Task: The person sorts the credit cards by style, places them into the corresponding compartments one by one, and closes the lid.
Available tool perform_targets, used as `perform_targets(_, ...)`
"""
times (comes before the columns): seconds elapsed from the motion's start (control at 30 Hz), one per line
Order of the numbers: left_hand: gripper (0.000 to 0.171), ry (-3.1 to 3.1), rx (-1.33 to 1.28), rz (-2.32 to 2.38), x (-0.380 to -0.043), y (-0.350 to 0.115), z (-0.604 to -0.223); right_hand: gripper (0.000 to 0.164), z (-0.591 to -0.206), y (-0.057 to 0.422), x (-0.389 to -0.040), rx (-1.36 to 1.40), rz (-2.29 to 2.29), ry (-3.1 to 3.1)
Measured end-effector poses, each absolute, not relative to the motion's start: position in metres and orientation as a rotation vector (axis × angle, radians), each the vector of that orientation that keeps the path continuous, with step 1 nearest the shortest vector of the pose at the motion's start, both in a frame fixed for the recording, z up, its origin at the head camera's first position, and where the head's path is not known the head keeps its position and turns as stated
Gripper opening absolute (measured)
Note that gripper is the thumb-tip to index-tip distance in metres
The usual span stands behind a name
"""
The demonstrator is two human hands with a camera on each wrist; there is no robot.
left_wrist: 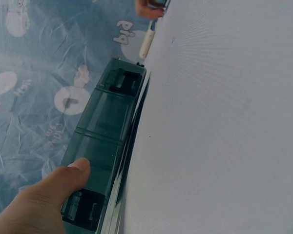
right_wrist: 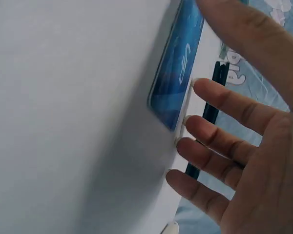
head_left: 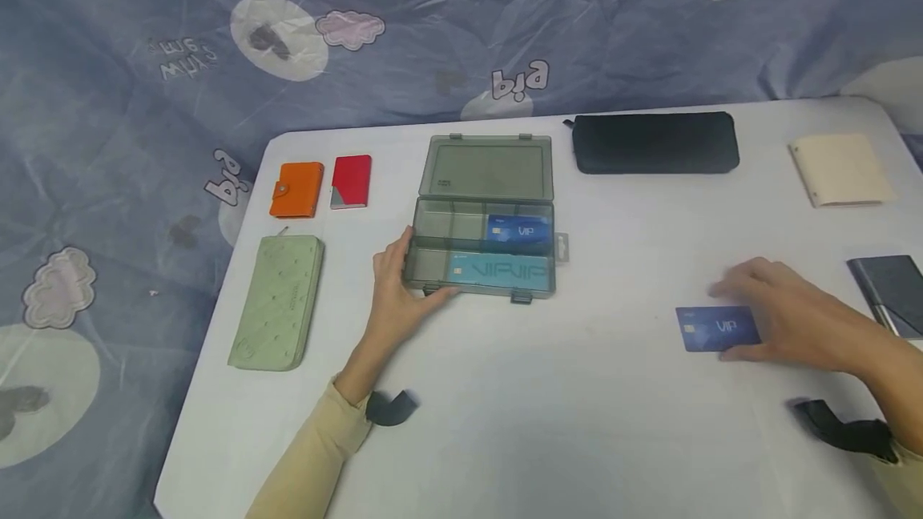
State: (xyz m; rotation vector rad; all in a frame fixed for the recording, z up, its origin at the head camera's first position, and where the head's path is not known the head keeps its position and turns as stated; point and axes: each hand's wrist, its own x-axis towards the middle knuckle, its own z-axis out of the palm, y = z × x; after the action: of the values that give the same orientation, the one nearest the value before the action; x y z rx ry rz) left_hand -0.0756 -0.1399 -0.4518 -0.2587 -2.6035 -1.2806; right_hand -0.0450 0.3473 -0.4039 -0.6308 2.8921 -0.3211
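Blue rectangular plastic VIP card [head_left: 714, 329] is lying toward the white worktop's [head_left: 577, 423] right edge beside the right hand [head_left: 789, 315], fingers parted; card thinness could be causing a fumble. Left hand [head_left: 397, 301] is gripping the translucent grey plastic case [head_left: 490, 170].

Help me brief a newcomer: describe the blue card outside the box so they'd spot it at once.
On the white table, find the open grey-green box. To its right, at the right hand, is the blue card marked VIP in white. A similar card sits inside the box; this is the only blue card outside it.
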Motion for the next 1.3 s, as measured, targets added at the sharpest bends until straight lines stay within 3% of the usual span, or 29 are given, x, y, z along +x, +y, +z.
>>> perform_targets(0.17, 0.103, -2.605, -0.256, -1.284, -0.075, -0.142, -0.452, 0.069, -0.405, 0.346, -0.043, -0.669, -0.354, 2.944)
perform_targets(0.43, 0.101, -2.604, -0.254, -1.271, -0.075, -0.145, -0.454, 0.059, -0.402, 0.322, -0.057, -0.757, -0.348, 2.935)
perform_targets(0.87, 0.102, -2.618, -0.260, -1.280, -0.075, -0.142, -0.456, 0.065, -0.398, 0.310, -0.067, -0.517, -0.329, 2.810)
perform_targets(1.13, 0.101, -2.625, -0.261, -1.267, -0.075, -0.140, -0.454, 0.065, -0.391, 0.305, -0.076, -0.618, -0.390, 2.893)
perform_targets(1.3, 0.102, -2.618, -0.266, -1.255, -0.075, -0.141, -0.454, 0.063, -0.371, 0.277, -0.091, -0.758, -0.508, 2.993)
